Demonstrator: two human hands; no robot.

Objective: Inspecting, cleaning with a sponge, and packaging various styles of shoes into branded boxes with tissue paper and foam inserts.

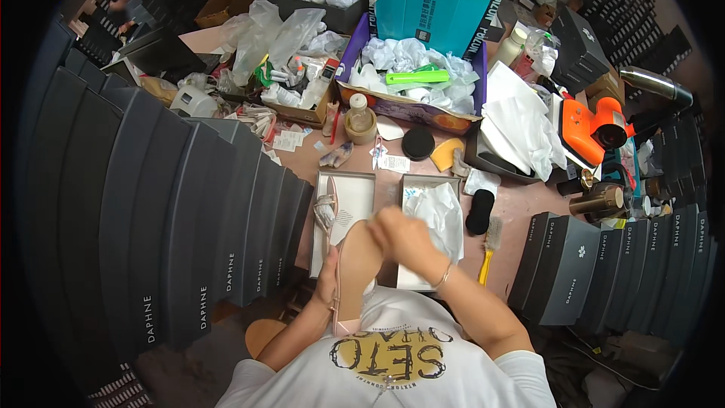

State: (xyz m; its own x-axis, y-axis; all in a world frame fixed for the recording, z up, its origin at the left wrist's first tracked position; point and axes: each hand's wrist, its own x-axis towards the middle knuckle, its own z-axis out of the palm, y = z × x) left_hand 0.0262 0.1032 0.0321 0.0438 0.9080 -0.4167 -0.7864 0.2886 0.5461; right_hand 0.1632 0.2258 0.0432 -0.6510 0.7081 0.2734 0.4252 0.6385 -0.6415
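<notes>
Tan-soled sandal [353, 276], gripped by the left hand [325, 284], presumably for steadiness; right hand [406, 239] blurred at its one o'clock, grip unclear!

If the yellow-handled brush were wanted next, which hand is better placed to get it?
Probably the right hand: the brush lies nearer to it, on that side, while the left hand holds the sandal farther away.

Ahead of me: purple carton [423, 112] holding crumpled white paper [398, 53] and a bright green object [418, 76]
My left: stacked dark boxes [143, 189]
My right: orange device [580, 132]
</notes>
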